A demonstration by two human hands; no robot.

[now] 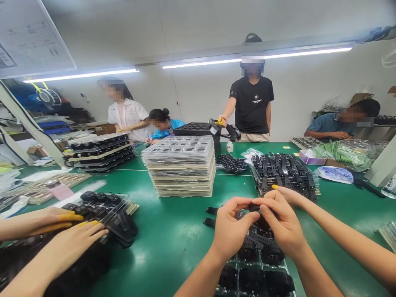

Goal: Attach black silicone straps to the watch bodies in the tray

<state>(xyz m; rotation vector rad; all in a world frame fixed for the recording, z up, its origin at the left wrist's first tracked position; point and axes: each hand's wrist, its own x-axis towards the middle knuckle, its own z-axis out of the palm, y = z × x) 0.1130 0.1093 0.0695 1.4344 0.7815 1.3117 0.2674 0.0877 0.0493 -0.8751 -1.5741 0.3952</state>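
Note:
My left hand (232,227) and my right hand (281,222) meet over a clear tray (236,266). Between their fingertips they pinch a small black watch (254,207), mostly hidden by the fingers. Below them, black watches with perforated rubber straps (252,280) lie in the tray's compartments. Some strap ends (212,210) stick out past its far left edge.
Stacked trays (182,173) stand mid-table, and another watch-laden stack (283,173) is behind my hands. A co-worker's arm (337,227) reaches in from the right. At left, a co-worker's hands (68,243) touch watches. More people sit or stand across the green table (154,247).

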